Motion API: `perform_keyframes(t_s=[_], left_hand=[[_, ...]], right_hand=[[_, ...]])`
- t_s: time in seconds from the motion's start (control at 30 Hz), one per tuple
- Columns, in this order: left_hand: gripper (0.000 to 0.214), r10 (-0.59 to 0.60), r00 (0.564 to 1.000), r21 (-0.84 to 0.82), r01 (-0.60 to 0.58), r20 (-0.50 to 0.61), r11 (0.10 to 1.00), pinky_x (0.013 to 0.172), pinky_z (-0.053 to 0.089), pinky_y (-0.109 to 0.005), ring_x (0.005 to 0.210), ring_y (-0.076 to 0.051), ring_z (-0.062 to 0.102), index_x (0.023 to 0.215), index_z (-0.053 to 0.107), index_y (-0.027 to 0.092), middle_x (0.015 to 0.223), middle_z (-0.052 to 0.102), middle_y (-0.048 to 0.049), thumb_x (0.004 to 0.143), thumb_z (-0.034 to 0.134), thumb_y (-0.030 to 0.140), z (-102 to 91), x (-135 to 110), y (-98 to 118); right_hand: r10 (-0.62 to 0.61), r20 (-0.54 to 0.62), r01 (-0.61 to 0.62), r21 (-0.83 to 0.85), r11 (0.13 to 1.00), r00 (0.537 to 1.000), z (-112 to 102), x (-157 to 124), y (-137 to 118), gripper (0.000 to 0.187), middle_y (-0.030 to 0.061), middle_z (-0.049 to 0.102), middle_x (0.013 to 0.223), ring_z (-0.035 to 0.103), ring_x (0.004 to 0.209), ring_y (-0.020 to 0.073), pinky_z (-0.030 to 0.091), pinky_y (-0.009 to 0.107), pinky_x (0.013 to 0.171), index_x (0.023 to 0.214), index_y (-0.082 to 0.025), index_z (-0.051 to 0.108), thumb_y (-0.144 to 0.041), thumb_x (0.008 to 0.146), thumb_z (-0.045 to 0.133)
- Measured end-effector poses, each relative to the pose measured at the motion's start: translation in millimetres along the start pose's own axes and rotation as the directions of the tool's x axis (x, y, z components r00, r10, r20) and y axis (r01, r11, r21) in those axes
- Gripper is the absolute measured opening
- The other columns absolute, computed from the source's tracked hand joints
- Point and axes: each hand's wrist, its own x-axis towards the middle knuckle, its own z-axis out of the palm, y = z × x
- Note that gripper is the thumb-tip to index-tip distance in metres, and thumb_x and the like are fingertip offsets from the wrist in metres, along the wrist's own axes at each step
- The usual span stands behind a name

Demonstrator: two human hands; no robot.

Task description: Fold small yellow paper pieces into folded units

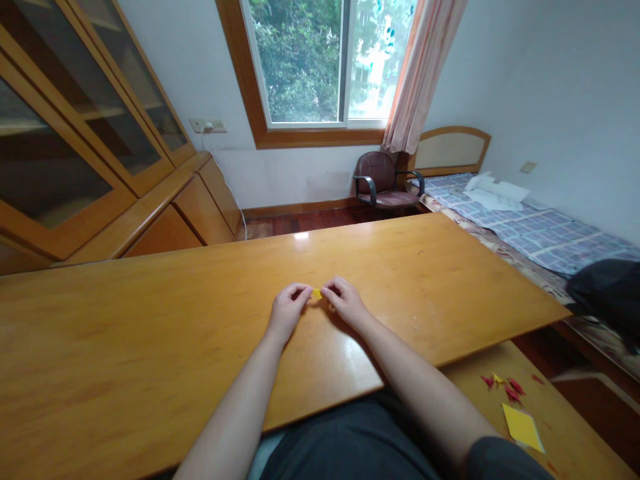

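Between my two hands is a small piece of yellow paper (317, 294), held just above the wooden table (150, 320). My left hand (289, 308) pinches its left end between thumb and finger. On the other end, my right hand (345, 301) has a similar pinch, fingers curled. Most of the paper is covered by the fingertips, so its folds are too small to make out.
On a lower wooden surface at the right lie several small red folded paper pieces (513, 389), a yellow one (497, 379) and a yellow paper stack (523, 427). Beyond the table stand a chair (380, 180), a bed (550, 233) and a cabinet (100, 133).
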Motion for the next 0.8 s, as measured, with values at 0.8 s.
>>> perform_keyframes(t_s=[0.8], left_hand=[[0.022,0.027,0.999,0.008,-0.027,0.032,1.000,0.067,0.045,-0.024,0.068,-0.015,0.058,0.074,0.066,0.017,0.069,0.063,0.0000,0.079,0.064,0.038,2.3,0.6,1.0]], right_hand=[[-0.029,0.015,0.029,-0.020,0.999,0.999,-1.4,-0.2,-3.3,0.011,0.0016,0.062,0.074,0.056,0.070,0.0138,0.042,0.025,0.067,0.077,-0.017,0.066,-0.023,0.085,0.061]])
